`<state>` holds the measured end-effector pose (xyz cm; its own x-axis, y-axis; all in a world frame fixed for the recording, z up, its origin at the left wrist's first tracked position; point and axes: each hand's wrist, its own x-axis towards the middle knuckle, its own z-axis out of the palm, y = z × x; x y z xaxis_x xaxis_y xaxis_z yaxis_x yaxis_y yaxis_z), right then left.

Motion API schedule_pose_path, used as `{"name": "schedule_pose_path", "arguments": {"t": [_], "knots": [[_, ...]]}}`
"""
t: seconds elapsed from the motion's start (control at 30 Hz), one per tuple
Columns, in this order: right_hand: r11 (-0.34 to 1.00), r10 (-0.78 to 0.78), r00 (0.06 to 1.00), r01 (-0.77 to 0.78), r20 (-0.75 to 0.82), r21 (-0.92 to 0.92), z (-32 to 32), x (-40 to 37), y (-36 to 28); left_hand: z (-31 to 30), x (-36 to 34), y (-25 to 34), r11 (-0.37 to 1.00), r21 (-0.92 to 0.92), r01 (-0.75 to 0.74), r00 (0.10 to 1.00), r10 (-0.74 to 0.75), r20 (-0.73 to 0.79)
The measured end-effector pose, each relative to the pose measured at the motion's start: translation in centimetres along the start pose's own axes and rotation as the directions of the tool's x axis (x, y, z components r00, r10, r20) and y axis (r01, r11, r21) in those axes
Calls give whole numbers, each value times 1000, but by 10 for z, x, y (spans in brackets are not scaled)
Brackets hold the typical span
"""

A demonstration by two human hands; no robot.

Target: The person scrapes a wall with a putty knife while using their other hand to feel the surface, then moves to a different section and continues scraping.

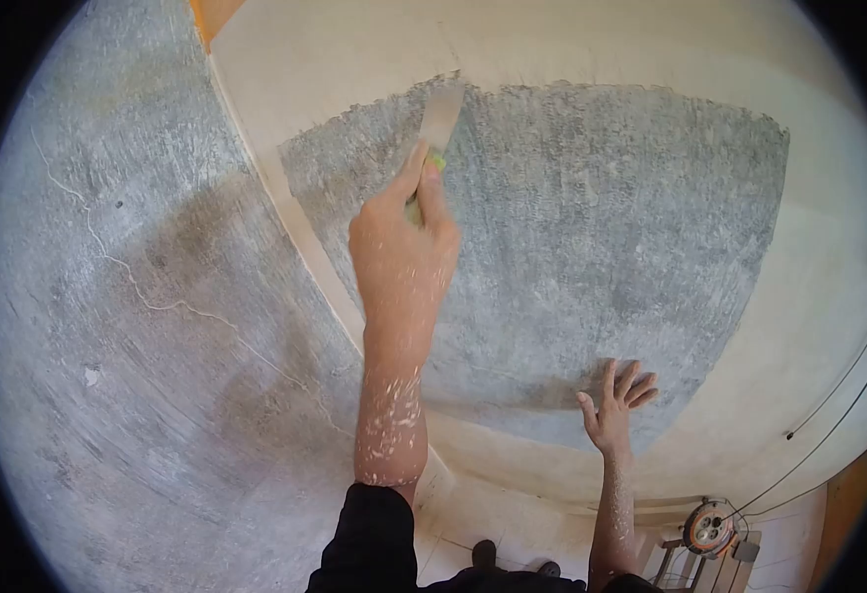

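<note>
My left hand (402,242) is raised and gripped around the green handle of a putty knife (440,119). The metal blade lies against the top edge of a rough grey patch (592,227) on a cream wall (354,49). My left forearm is speckled with white flecks. My right hand (616,405) is lower down, fingers spread, flat against the bottom edge of the same grey patch and holding nothing.
A bare grey wall (137,326) with a thin crack (137,287) meets the cream wall at a corner on the left. Black cables (834,410) run down the right side. Below are an orange cable reel (710,529) on a wooden stand, and my shoes (483,553) on a pale floor.
</note>
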<state>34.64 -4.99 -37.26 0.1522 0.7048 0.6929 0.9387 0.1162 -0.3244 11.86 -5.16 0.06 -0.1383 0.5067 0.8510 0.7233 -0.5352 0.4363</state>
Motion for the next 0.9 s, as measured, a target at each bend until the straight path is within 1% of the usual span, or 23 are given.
{"name": "schedule_pose_path", "arguments": {"t": [0.03,0.13,0.23,0.27,0.33,0.4,0.43,0.47,0.53,0.57,0.6,0.67,0.7,0.77,0.8,0.87,0.9], "knots": [[1000,5,1000,-5,7,12,-2,2,1,0,-3,0,1000,13,16,999,-16,33],[1000,5,1000,-5,26,12,-4,3,1,15,9,0,998,-58,0,995,-5,-98],[1000,-6,1000,6,22,26,-5,3,1,16,2,-3,999,-30,-38,997,36,-70],[1000,-1,1000,1,6,29,-7,0,0,13,-7,-5,998,-47,48,998,-47,37],[999,6,999,-5,-44,40,-20,5,-14,8,-30,-7,977,-59,207,952,-187,241],[983,78,993,-61,-90,174,-38,7,-38,15,-57,-21,949,-150,276,905,-204,375],[967,117,987,-89,-109,239,-49,7,-54,26,-76,-35,897,-279,342,908,-238,345],[959,77,973,-12,-219,284,-62,11,-76,34,-93,-45,824,-407,394,906,-273,324],[861,-50,991,106,-125,497,-64,14,-98,33,-112,-50,615,-520,593,799,-366,478],[789,-118,989,148,-89,596,-64,15,-111,36,-119,-62,570,-517,638,759,-355,545],[774,-113,992,119,-50,622,-71,22,-129,39,-125,-74,525,-509,682,716,-339,611],[742,-102,995,62,22,667,-83,43,-165,44,-134,-84,636,-482,602,763,-280,583],[755,-93,996,63,11,652,-77,48,-174,47,-136,-89,689,-472,551,787,-240,568],[781,-68,998,62,-13,621,-64,59,-191,57,-145,-104,743,-462,484,813,-187,551],[818,-31,996,73,-83,570,-58,66,-197,63,-143,-110,765,-462,448,826,-157,542],[887,29,978,70,-205,457,-42,75,-207,65,-135,-115,701,-505,504,791,-139,596],[903,45,978,48,-203,428,-40,77,-210,65,-132,-119,664,-521,536,771,-135,622]]}}
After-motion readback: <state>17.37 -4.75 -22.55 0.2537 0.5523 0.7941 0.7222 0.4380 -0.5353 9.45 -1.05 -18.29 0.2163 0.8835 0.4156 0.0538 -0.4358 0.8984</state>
